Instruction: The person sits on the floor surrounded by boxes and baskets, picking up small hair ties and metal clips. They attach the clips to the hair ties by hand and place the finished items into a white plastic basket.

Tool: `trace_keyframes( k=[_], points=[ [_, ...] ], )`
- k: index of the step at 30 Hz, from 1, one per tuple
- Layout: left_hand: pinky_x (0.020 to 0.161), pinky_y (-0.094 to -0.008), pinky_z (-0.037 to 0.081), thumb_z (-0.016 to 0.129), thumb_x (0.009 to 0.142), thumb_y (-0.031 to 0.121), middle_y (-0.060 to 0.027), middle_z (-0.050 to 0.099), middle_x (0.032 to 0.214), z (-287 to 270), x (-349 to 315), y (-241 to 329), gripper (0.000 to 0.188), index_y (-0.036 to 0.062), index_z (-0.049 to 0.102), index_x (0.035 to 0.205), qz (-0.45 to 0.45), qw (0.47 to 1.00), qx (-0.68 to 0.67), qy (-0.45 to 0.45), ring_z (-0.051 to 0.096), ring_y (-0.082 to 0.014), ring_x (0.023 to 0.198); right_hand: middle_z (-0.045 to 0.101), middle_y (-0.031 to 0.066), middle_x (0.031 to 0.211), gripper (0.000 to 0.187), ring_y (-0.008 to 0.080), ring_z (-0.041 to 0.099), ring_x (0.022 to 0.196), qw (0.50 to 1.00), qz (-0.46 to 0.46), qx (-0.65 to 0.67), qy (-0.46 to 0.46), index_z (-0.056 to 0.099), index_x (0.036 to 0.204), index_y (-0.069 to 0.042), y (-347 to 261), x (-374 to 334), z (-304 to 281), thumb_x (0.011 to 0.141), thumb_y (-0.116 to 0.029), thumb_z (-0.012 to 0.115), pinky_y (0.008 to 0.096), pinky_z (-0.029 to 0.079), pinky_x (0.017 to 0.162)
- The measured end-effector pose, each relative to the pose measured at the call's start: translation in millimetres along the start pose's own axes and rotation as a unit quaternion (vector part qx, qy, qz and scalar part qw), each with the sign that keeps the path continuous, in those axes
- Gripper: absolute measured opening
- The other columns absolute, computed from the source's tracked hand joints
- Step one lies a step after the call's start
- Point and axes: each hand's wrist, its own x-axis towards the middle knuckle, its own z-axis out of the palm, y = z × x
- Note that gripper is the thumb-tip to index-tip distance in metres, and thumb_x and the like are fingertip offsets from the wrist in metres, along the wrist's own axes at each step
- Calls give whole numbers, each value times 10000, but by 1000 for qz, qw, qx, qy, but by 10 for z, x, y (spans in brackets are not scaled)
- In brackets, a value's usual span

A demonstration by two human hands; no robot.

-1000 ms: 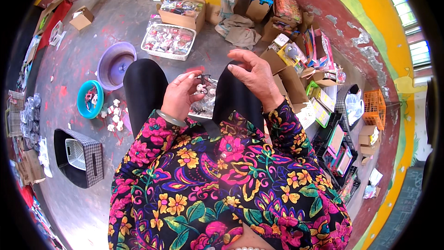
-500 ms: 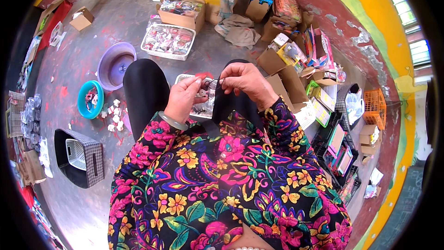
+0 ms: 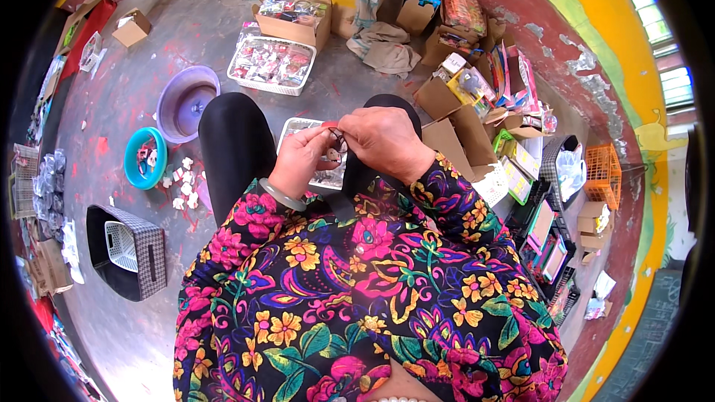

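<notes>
My left hand (image 3: 303, 158) and my right hand (image 3: 385, 138) meet above my lap, fingertips pinched together on a small dark trinket (image 3: 334, 146) with a red bit at its top. Both hands grip it from either side. Under them a white tray (image 3: 292, 128) of small clear packets rests between my black-clad knees. A pale bangle (image 3: 281, 195) circles my left wrist. My sleeves are dark with bright flowers. What the trinket is exactly is too small to tell.
On the grey floor ahead stand a white basket of packets (image 3: 269, 63), cardboard boxes (image 3: 295, 18), a purple basin (image 3: 186, 103) and a teal bowl (image 3: 144, 157). A black checked bin (image 3: 126, 251) sits at left. Boxes and colourful packages (image 3: 484, 104) crowd the right, by an orange crate (image 3: 603, 171).
My right hand, raised and apart a second ago, came down to the left hand. Both now pinch the small item close together over the tray.
</notes>
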Motion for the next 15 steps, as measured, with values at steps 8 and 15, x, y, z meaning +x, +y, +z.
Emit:
trace_keyframes(
  k=[8, 15],
  points=[
    [603, -230, 519, 476, 915, 193, -14, 616, 916, 56, -14, -32, 255, 40, 581, 1091, 15, 999, 37, -30, 587, -93, 784, 558, 188, 687, 171, 369, 554, 692, 952, -13, 87, -293, 576, 806, -44, 71, 62, -172, 671, -127, 512, 439, 435, 594],
    [592, -217, 512, 473, 914, 187, -42, 615, 961, 9, -6, 77, 256, 36, 573, 1095, -9, 997, -69, 20, 596, -109, 833, 556, 47, 595, 188, 109, 528, 521, 933, 200, 290, -77, 614, 919, -37, 131, 57, -346, 785, -144, 536, 257, 418, 477]
  ],
)
